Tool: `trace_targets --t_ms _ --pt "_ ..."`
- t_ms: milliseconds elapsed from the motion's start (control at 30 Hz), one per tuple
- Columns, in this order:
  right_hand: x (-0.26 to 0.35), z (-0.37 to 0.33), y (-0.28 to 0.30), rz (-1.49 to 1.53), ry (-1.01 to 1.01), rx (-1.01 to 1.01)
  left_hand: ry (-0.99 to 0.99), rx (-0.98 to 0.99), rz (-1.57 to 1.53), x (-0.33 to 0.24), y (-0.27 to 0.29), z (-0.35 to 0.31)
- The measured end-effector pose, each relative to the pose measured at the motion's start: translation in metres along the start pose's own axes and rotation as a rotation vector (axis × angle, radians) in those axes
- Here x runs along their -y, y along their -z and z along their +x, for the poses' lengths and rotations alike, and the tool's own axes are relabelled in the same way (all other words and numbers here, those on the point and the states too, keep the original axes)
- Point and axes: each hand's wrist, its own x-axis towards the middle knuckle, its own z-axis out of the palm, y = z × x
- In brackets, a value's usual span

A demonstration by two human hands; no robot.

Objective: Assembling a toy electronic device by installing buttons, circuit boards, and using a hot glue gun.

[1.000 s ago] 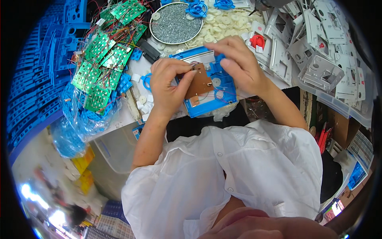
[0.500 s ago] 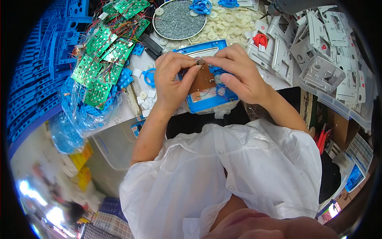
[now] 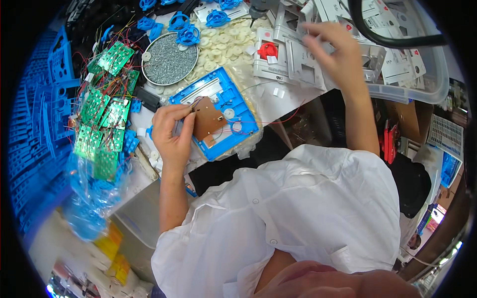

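Observation:
A brown circuit board (image 3: 207,119) sits on a blue plastic housing (image 3: 226,141). My left hand (image 3: 171,130) is closed at the board's upper left corner, pinching it between thumb and fingertips. A small dark part shows at that corner. Thin red wires (image 3: 278,122) run from the board across the housing and past its right edge. Up at the right, my right hand (image 3: 340,52) is raised over the white plastic housings (image 3: 304,62), its fingers apart and nothing visible in them.
Beyond the blue housing are a round tray of small screws (image 3: 170,59) and many cream plastic discs (image 3: 223,47). Green circuit boards (image 3: 117,111) with wires lie at the left. A screwdriver tool (image 3: 259,9) hangs overhead; a black cable (image 3: 392,40) curves at upper right, above a clear bin (image 3: 422,94).
My right hand has left the circuit board and moved up and right over the white housings. My left hand still pinches the corner. The whole view has shifted and turned.

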Motion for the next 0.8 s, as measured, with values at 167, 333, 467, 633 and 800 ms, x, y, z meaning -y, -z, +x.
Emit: trace_targets --t_ms 167,333,467,633,800 --pt "-0.004 0.014 0.025 -0.226 -0.121 -0.065 0.033 -0.051 -0.073 -0.001 -0.002 0.0" --pt "0.032 0.01 -0.016 0.04 -0.013 0.107 0.049 -0.099 -0.098 0.002 -0.001 -0.006" --pt "0.061 0.005 -0.054 0.124 0.022 0.238 -0.037 -0.072 -0.007 0.007 0.002 -0.009" --pt "0.059 0.004 -0.086 0.158 0.119 0.295 -0.012 -0.066 -0.011 0.005 0.003 -0.002" --pt "0.063 0.033 -0.111 0.176 0.065 0.273 -0.012 -0.049 -0.055 0.002 -0.001 0.005"
